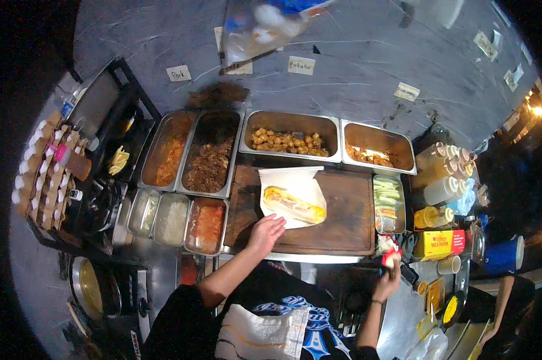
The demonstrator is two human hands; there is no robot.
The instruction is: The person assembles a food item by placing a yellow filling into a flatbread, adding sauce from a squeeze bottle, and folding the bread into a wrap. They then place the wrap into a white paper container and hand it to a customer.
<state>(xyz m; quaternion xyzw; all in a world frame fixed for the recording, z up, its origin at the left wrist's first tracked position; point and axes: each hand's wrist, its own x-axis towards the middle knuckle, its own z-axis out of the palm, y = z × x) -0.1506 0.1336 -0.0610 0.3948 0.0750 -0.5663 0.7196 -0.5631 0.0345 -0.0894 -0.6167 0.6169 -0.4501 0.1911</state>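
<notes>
On the wooden cutting board [355,210] lies a sheet of white paper [295,179] under an oblong yellow food item [295,207], which looks like a wrap or filled roll with a brownish filling. My left hand [267,233] rests at the paper's near left edge, fingers stretched out and holding nothing. Off the board's near right corner, my right hand [390,281] has its fingers closed around a red-and-white object [390,252] whose kind I cannot make out.
Steel pans of meat [208,171], small potatoes [289,142] and chopped vegetables [205,225] border the board. To the right stand sauce bottles [442,189] and a yellow-and-red wax paper box [439,245]. Egg trays [46,174] are stacked at left. Another person's arm [500,309] shows at lower right.
</notes>
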